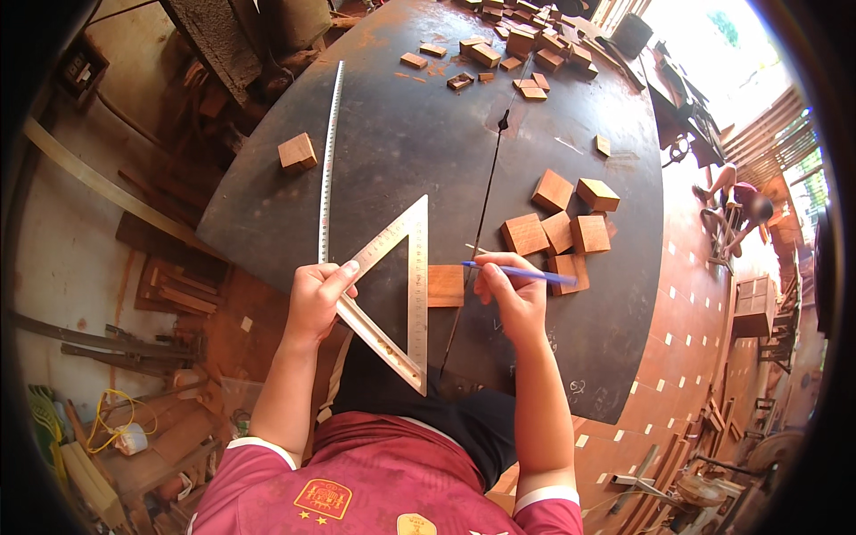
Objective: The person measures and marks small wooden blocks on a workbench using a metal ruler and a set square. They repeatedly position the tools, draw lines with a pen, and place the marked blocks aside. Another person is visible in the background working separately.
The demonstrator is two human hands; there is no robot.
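My left hand [319,299] grips a metal triangle square [417,294] at its corner, thumb on top. The square's straight edge lies along a reddish wooden block [446,286] at the near part of the dark table. My right hand [514,299] is closed around a blue pen [526,272], just right of that block. A thin pale tip pokes out above its fingers; I cannot make out what it belongs to. A long steel ruler [331,160] lies on the table, its near end by my left hand. To the right of the pen sits a cluster of wooden blocks [524,234].
One block [297,153] sits alone left of the ruler, and a small one [603,145] lies at the right. Many wood pieces [522,40] are heaped at the far end of the dark table [401,116]. Another person [740,209] is low down beyond the right edge.
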